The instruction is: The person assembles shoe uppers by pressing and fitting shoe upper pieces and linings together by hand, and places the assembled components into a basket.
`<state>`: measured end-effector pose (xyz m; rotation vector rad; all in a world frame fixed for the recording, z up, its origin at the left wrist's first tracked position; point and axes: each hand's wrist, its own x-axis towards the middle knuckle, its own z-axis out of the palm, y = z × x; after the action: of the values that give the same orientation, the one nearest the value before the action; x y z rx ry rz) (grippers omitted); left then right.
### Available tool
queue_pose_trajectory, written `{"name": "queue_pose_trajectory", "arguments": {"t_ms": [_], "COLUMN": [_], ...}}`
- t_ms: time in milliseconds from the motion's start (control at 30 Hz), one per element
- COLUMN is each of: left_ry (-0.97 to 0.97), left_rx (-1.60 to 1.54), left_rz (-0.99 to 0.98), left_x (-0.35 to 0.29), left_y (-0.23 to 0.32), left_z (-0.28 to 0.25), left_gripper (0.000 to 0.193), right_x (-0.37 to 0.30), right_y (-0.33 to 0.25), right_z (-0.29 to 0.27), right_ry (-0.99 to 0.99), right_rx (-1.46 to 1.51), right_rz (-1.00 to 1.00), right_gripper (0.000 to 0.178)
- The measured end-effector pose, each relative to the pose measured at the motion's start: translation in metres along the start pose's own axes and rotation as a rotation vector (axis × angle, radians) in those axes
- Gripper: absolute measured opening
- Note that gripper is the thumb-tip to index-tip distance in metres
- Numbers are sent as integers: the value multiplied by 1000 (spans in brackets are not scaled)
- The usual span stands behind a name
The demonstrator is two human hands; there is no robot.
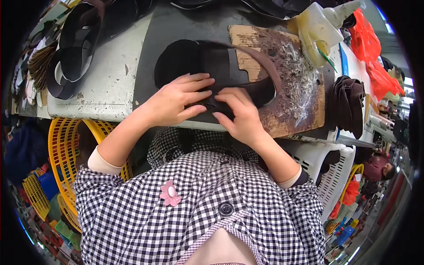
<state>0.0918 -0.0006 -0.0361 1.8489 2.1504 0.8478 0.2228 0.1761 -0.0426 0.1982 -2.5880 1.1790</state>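
Note:
A black shoe upper (179,59), curved into a loop with a brown band, lies on the dark mat near the table's front edge. My left hand (179,99) rests flat on its near left part, fingers stretched out and the thumb apart. Close beside it, my right hand (240,110) has its fingers bent over the near edge of the upper, with the thumb below. The fabric right between the fingertips is dark and hard to make out. Under the upper's right end lies a glue-crusted cardboard sheet (304,104).
A glue bottle (316,33) stands at the back right, near stacked dark pieces (346,104) and red plastic bags (365,37). More black uppers (79,48) lie at the left. A yellow basket (66,154) and a white basket (331,172) flank me below the table.

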Motion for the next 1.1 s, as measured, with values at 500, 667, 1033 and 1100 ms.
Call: {"name": "queue_pose_trajectory", "arguments": {"t_ms": [500,667,1033,1100], "left_ry": [324,271,-10,-23], "left_rx": [28,-24,196,194], "left_rz": [-235,-154,44,32], "left_x": [15,6,-16,-24], "left_y": [7,-2,-2,-4], "left_z": [13,9,5,3], "left_gripper": [7,8,36,43], "right_x": [17,17,-5,-2], "right_y": [-7,-5,1,0], "right_z": [28,23,18,21], "right_ry": [180,221,-57,-72], "right_rx": [-235,-157,-428,-477], "right_rz": [184,233,-80,-96], "right_gripper": [26,26,46,48]}}
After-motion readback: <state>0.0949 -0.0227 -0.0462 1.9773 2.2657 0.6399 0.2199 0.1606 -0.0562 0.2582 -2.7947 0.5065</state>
